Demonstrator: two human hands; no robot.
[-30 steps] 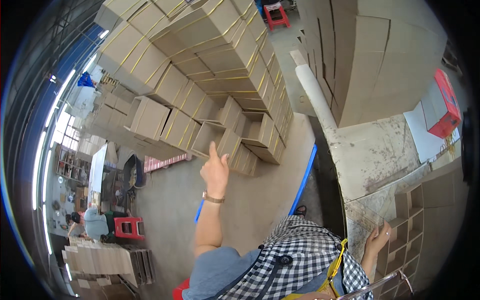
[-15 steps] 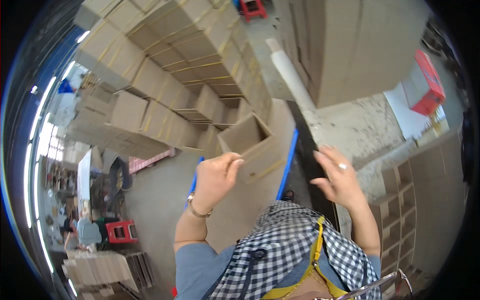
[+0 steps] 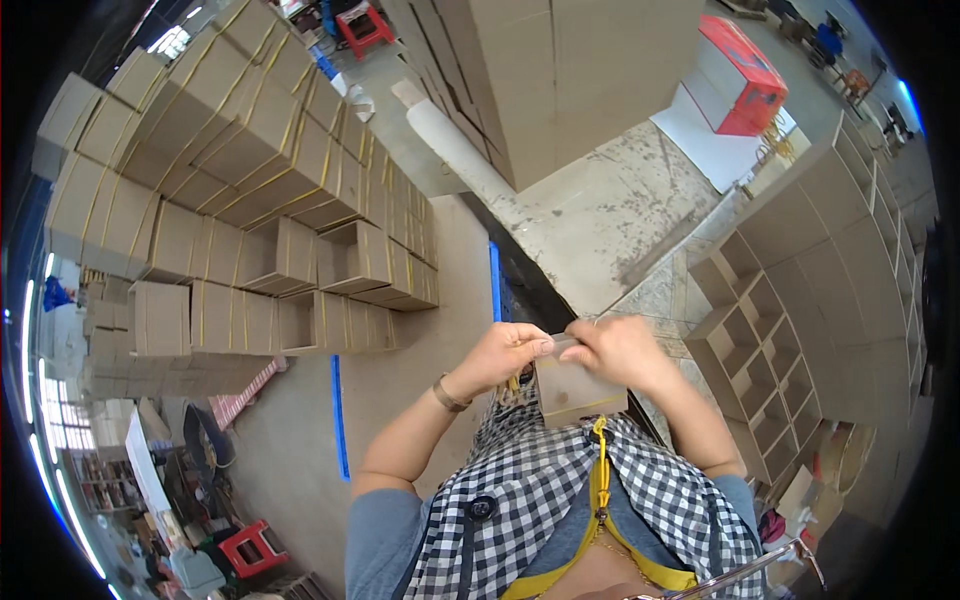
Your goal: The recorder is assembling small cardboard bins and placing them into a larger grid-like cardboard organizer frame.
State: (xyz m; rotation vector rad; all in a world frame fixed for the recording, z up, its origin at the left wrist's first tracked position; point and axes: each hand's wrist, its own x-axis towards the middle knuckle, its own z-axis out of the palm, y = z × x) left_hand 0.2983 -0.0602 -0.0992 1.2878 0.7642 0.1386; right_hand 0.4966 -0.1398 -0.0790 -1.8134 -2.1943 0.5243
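Note:
Close in front of my checked apron is a small cardboard box (image 3: 582, 392), with a yellow line near its lower edge. My left hand (image 3: 503, 357) is closed in a pinch at the box's upper left edge. My right hand (image 3: 622, 352), partly smeared by motion, curls over the upper right side, thumb toward the left hand. Between the two sets of fingertips shows a narrow greyish strip (image 3: 567, 343), too small to name. Whether either hand grips the box itself is hidden.
Stacked cardboard boxes (image 3: 230, 180) with yellow bands stand at the left on a board with blue edging (image 3: 340, 420). A tall carton stack (image 3: 590, 80) rises ahead, near a red-and-white box (image 3: 735, 85). Compartmented cardboard shelving (image 3: 760, 360) stands at the right. Behind on the left is a red stool (image 3: 252, 548).
My hands were apart and have come together at a small box before my apron. The view has turned right, so the stacks sit further left. The open box ahead no longer stands there.

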